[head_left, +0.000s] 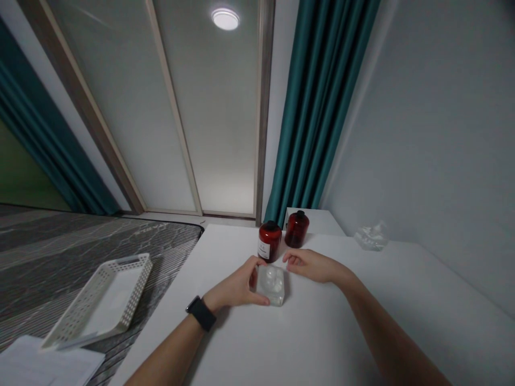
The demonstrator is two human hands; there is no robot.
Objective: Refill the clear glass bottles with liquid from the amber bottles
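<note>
Around the left wrist, in the lower middle of the frame, sits a watch [201, 313] with a broad, smooth, black band. Its case, seen nearly edge-on, is dark, with a paler glint along its rim; the face cannot be read. The left forearm [171, 351] and left hand [239, 284] are otherwise bare. The right forearm [382, 327], toward the lower right, is bare, as are the right wrist [341, 273] and slender-fingered right hand [314, 266].

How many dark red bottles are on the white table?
2. The front bottle, with a white label, stands just beyond the left hand; the rear bottle stands to its right, slightly farther back. No others show.
</note>
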